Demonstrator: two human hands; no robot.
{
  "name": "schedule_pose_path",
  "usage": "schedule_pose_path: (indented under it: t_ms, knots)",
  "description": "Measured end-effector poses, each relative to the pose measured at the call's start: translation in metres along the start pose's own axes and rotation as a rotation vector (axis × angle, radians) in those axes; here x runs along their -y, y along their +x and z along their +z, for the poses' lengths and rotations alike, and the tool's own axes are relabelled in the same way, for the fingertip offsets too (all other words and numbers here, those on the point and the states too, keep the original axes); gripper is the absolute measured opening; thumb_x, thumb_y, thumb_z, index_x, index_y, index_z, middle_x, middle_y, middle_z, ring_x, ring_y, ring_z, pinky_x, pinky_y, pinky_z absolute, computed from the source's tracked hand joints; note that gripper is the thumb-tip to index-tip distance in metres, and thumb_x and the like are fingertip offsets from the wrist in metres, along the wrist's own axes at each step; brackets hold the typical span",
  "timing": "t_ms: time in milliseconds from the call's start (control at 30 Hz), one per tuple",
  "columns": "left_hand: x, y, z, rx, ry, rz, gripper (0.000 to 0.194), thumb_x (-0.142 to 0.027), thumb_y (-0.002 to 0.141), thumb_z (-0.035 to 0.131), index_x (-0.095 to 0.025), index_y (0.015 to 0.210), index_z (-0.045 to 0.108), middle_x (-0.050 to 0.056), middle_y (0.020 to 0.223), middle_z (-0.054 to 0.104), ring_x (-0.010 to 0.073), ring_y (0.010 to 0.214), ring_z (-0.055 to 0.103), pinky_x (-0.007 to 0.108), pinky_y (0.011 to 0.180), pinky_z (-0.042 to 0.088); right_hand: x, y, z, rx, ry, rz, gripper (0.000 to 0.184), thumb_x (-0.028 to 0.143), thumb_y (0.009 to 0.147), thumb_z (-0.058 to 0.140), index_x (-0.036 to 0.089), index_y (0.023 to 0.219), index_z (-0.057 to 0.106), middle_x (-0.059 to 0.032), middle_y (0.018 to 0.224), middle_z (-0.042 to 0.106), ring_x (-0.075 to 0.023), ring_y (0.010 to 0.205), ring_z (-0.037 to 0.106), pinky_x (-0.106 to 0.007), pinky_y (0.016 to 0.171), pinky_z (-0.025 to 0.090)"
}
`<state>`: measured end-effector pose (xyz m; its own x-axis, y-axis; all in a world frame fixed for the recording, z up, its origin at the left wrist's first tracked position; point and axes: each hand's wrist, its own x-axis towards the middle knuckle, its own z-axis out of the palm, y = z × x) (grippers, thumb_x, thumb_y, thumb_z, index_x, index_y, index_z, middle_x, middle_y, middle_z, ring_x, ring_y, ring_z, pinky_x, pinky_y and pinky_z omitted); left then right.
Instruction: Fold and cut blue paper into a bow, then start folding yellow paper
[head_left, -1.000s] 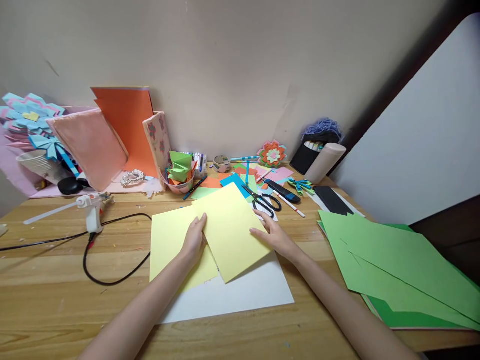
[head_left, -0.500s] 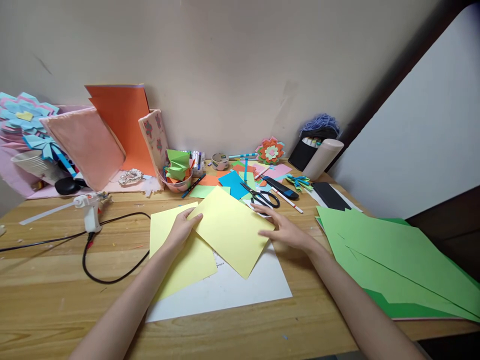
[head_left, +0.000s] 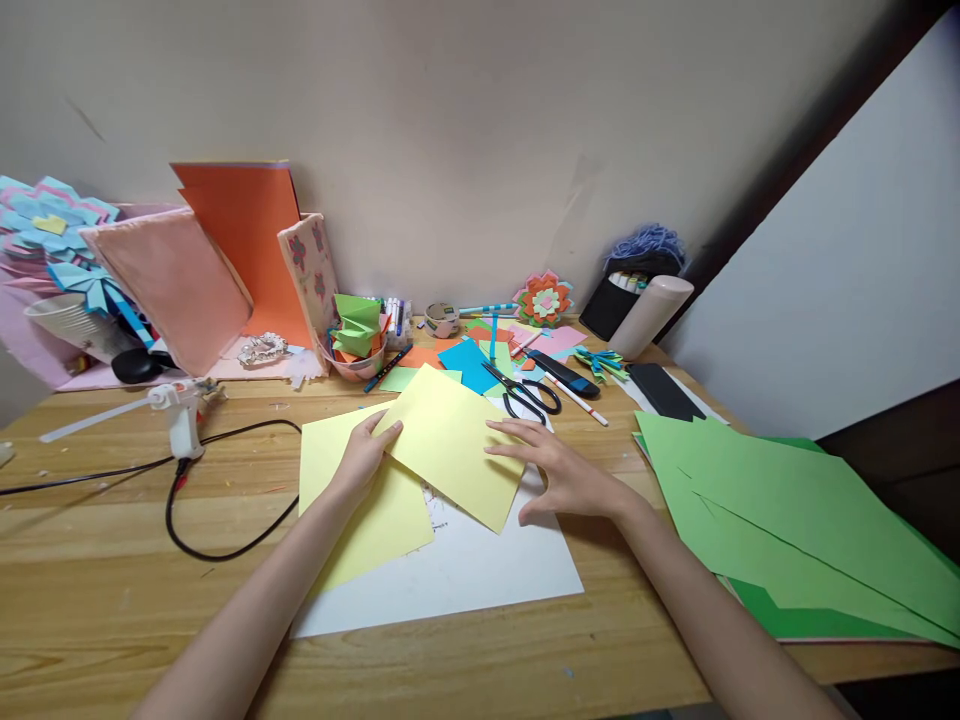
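Observation:
My left hand [head_left: 366,452] pinches the left corner of a pale yellow paper sheet [head_left: 456,440], thumb on top and fingers underneath. That sheet is turned at an angle and overlaps a second yellow sheet [head_left: 367,545], which lies partly below my left hand. Under both is a white sheet [head_left: 480,590] with some dark marks, mostly covered. My right hand [head_left: 555,468] is open over the right corner of the upper yellow sheet, fingers spread and thumb apart. Whether its fingertips touch the paper I cannot tell. Black-handled scissors [head_left: 529,392] lie just beyond it.
Green paper sheets [head_left: 787,500] are stacked at right, beside a black phone-like slab [head_left: 664,391]. A white glue gun [head_left: 182,420] with its looping cord stands left. Behind are paper scraps [head_left: 469,366], a bowl [head_left: 356,370], a paper flower [head_left: 544,300] and a pink organizer [head_left: 169,280].
My right hand has let go of the upper yellow sheet's right corner and spread its fingers. The sheet has shifted slightly left and up, with my left hand still on it.

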<state>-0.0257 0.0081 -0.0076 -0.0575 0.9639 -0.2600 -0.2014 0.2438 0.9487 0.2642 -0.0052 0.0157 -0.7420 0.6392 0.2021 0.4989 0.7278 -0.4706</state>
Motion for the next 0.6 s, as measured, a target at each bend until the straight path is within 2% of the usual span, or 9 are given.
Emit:
schedule_pose_path:
  t_ms: [200,233,300,367,433,500,600]
  knots:
    - [0.001,0.002,-0.001,-0.054,0.007,0.033,0.041,-0.027,0.067,0.069,-0.018,0.106,0.062,0.007,0.105,0.068,0.0209,0.085,0.066,0.028,0.069,0.052,0.001,-0.001,0.001,0.011,0.051,0.015,0.079,0.049,0.059,0.075,0.029,0.129,0.046,-0.0089,0.145,0.032,-0.0303,0.133,0.025,-0.047,0.107,0.025]
    - [0.0,0.001,0.0,-0.068,-0.009,0.043,0.041,-0.027,0.067,0.069,-0.017,0.106,0.062,0.007,0.105,0.068,0.0207,0.085,0.066,0.028,0.069,0.052,0.0,0.0,0.003,-0.022,0.065,0.058,0.078,0.05,0.06,0.074,0.03,0.13,0.045,-0.0082,0.146,0.031,-0.0302,0.134,0.023,-0.048,0.108,0.023]
    - [-0.002,0.0,0.002,-0.1,-0.07,0.068,0.041,-0.026,0.067,0.069,-0.017,0.106,0.061,0.008,0.105,0.068,0.0204,0.086,0.065,0.028,0.072,0.052,-0.002,0.002,0.008,-0.172,0.134,0.221,0.077,0.05,0.066,0.07,0.03,0.133,0.04,-0.0078,0.147,0.028,-0.0291,0.135,0.023,-0.049,0.108,0.022]
    - [-0.003,-0.001,0.005,-0.121,-0.149,0.11,0.042,-0.025,0.067,0.069,-0.017,0.107,0.061,0.008,0.107,0.067,0.02,0.089,0.065,0.029,0.076,0.051,-0.005,0.006,0.014,-0.36,0.325,0.424,0.075,0.051,0.071,0.065,0.028,0.136,0.033,-0.0102,0.145,0.03,-0.0278,0.13,0.033,-0.049,0.105,0.03]
    - [-0.004,-0.005,0.008,-0.116,-0.196,0.149,0.043,-0.027,0.068,0.068,-0.017,0.109,0.059,0.008,0.11,0.066,0.0199,0.093,0.064,0.029,0.08,0.051,-0.005,0.011,0.02,-0.45,0.632,0.547,0.073,0.052,0.074,0.061,0.024,0.135,0.033,-0.0136,0.138,0.041,-0.0269,0.12,0.047,-0.046,0.096,0.042]
    - [-0.003,-0.009,0.013,-0.102,-0.185,0.156,0.043,-0.029,0.07,0.066,-0.017,0.11,0.057,0.009,0.115,0.063,0.0212,0.099,0.062,0.032,0.084,0.05,-0.002,0.015,0.023,-0.447,0.888,0.554,0.066,0.052,0.075,0.06,0.021,0.13,0.041,-0.0138,0.127,0.053,-0.0264,0.111,0.055,-0.042,0.09,0.048]
    - [-0.001,-0.015,0.02,-0.094,-0.023,0.156,0.044,-0.03,0.073,0.064,-0.017,0.114,0.054,0.011,0.123,0.057,0.0253,0.108,0.056,0.037,0.09,0.046,0.001,0.016,0.025,-0.5,1.012,0.536,0.053,0.046,0.077,0.059,0.02,0.123,0.049,-0.0103,0.112,0.064,-0.0247,0.098,0.063,-0.039,0.085,0.051]
